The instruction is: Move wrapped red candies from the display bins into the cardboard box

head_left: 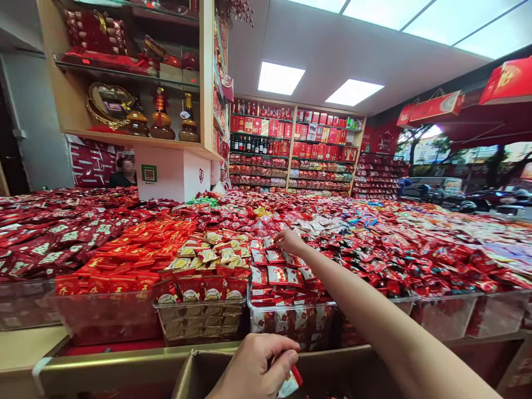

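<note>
Packet [291,383]: small, red and white, partly hidden by our left hand [266,363], over the mouth of the box [332,366].
Left hand: grip narrow, thumb and bent fingers pinching the packet; we see its lower part poke out beneath the thumb.
Right hand [290,242]: reached out, fingers bent, at the far part of the white-and-red packets [279,274]; we cannot tell whether this grip holds one or only touches.
Clear bin [291,305]: just beyond the box, white-and-red packets heaped above its rim.
Box: open, gold-brown at the edge, dark within; we make out a little red low inside.
Table [108,364]: gold-edged, carrying a row of see-through bins.
Left along the row: cream-and-gold packets [211,252] next door, then orange-red packets [133,249], then dark red packets [62,244].
Right along the row: red-and-black packets [374,269], piled loosely.
Upper left: wooden cabinet [208,72] with brown jars [162,131]; green code sign [149,173] below.
Behind the heaps, left: a person [124,174], mostly hidden.
Back wall: shelves of bottles [251,145] and red boxes [278,128].
Overhead: ceiling light [281,77]; red bag [509,80] hanging at right.
Street side: we note parked scooters [494,200], too small to detail.
</note>
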The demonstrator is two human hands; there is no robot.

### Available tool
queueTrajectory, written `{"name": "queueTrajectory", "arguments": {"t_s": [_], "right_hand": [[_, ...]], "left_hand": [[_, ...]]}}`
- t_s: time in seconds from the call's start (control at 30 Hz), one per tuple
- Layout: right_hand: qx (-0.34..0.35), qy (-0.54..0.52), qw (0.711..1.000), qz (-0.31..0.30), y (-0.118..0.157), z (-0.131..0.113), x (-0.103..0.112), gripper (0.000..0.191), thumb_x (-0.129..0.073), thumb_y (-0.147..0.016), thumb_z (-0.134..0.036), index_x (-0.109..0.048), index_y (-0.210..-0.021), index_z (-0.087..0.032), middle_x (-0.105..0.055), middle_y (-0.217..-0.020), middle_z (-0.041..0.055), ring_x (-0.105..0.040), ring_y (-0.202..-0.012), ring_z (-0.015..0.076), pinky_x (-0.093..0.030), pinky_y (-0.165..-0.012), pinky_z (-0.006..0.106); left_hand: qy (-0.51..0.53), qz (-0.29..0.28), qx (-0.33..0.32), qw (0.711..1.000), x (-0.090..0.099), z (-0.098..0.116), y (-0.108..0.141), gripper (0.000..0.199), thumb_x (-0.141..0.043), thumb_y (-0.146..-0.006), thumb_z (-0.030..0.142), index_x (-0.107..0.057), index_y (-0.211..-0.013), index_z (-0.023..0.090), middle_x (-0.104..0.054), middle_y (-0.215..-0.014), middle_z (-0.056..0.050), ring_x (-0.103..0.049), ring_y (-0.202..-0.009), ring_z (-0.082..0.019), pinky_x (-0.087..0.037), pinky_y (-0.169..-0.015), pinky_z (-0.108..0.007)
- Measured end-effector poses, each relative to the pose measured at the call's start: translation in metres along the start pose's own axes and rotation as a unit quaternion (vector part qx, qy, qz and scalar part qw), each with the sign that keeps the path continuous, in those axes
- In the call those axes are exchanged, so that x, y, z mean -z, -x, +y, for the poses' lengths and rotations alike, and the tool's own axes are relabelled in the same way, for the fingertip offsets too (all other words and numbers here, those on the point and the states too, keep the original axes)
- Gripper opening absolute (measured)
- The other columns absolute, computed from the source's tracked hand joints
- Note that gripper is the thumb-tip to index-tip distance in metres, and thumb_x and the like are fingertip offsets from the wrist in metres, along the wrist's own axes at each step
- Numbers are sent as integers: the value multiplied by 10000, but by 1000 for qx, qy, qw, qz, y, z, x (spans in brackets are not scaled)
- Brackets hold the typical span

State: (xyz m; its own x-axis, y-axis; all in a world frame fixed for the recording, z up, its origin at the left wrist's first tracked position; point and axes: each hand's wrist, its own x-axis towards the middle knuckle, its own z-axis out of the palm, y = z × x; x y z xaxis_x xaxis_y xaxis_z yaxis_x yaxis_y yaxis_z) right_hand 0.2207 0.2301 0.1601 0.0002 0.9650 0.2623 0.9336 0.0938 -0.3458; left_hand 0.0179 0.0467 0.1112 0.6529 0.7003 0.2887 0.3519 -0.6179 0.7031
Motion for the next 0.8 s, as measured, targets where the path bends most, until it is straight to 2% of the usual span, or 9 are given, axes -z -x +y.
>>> {"name": "queueTrajectory", "arguments": {"t_s": [0.13, 0.27, 0.47, 0.57, 0.63, 0.7, 0.8], "right_hand": [[8, 18, 1000, -5, 2, 1, 1, 205, -495, -820, -288, -573, -934, -136, -590, -947, 47, -557, -867, 161, -447, -773, 360], [12, 24, 1000, 1, 5, 0, 1, 218, -486, -824, -307, -578, -919, -134, -596, -938, 46, -558, -866, 162, -440, -780, 360], [22, 5, 998, 63, 23, -14, 10, 192, -549, -753, -191, -618, -914, -113, -613, -945, 119, -548, -914, 200, -389, -800, 299], [59, -20, 992, 108, 55, -29, 21, 233, -501, -780, -227, -602, -965, -128, -591, -996, 113, -533, -911, 192, -374, -784, 273], [104, -67, 986, 114, 88, -38, 28, 246, -457, -810, -313, -605, -923, -153, -612, -903, 67, -543, -801, 158, -393, -710, 251], [154, -178, 968, 87, 126, -45, 29, 294, -425, -820, -380, -612, -818, -152, -612, -739, 39, -530, -665, 139, -395, -598, 238], [152, -318, 936, 3, 178, -47, 20, 280, -461, -802, -396, -599, -860, -159, -610, -732, 33, -526, -644, 136, -397, -553, 233]], "left_hand": [[-2, -16, 8, 1000, 0, 1, -1, 281, -439, -804, 315, -679, -888, 195, -708, -734, -33, -615, -653, -163, -437, -594, -209], [2, -5, 8, 1000, -2, -3, 0, 273, -446, -799, 321, -681, -870, 202, -702, -718, -20, -606, -646, -155, -428, -591, -205], [13, 22, 27, 999, -3, -5, 3, 259, -452, -775, 245, -687, -864, 186, -687, -668, -26, -592, -616, -156, -419, -566, -213], [54, 74, 46, 995, -4, -7, 4, 259, -464, -752, 199, -669, -910, 184, -660, -645, -17, -560, -574, -140, -410, -531, -211], [101, 122, 58, 986, -4, -7, 3, 295, -442, -786, 228, -601, -1028, 175, -637, -651, -11, -543, -558, -127, -412, -519, -208], [157, 179, 59, 969, -3, -5, 2, 342, -434, -812, 269, -500, -1133, 171, -638, -759, -21, -557, -626, -127, -440, -595, -219], [234, 239, 52, 941, -3, 1, 1, 381, -470, -807, 295, -418, -1171, 194, -606, -1003, -46, -571, -815, -146, -438, -765, -257]]}}
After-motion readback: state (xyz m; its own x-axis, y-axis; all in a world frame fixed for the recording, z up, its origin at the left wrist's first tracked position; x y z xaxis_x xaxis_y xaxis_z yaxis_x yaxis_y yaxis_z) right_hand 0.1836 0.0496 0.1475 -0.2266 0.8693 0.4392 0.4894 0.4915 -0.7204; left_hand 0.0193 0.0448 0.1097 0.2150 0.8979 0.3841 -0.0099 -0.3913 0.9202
